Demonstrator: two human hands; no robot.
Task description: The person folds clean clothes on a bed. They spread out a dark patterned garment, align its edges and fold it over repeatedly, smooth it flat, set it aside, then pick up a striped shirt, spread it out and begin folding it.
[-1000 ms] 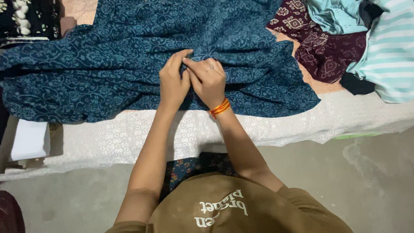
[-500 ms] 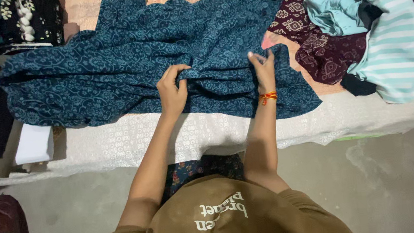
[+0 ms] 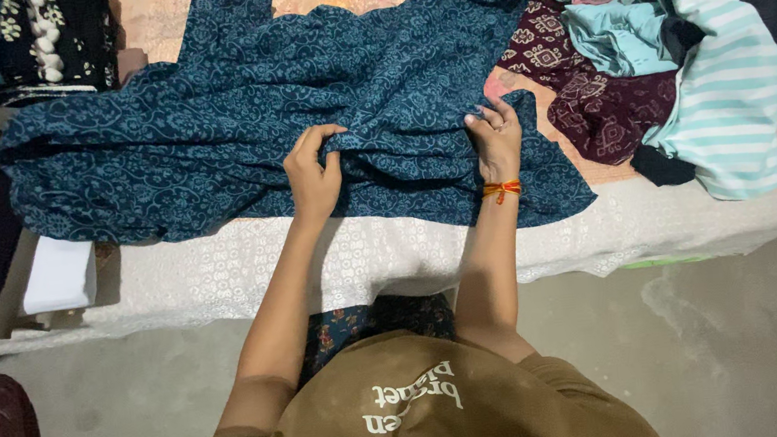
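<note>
Since a moment ago our hands barely shift: left hand (image 3: 312,174) and right hand (image 3: 495,139) stay apart, each gripping a fold of the blue patterned garment (image 3: 302,85) spread beyond them on the bed (image 3: 224,270).

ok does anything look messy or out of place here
Yes. The blue patterned cloth lies rumpled, its edge bunched between the left hand and right hand. To the right, a pile of clothes sits tangled and unfolded on the bed.
</note>
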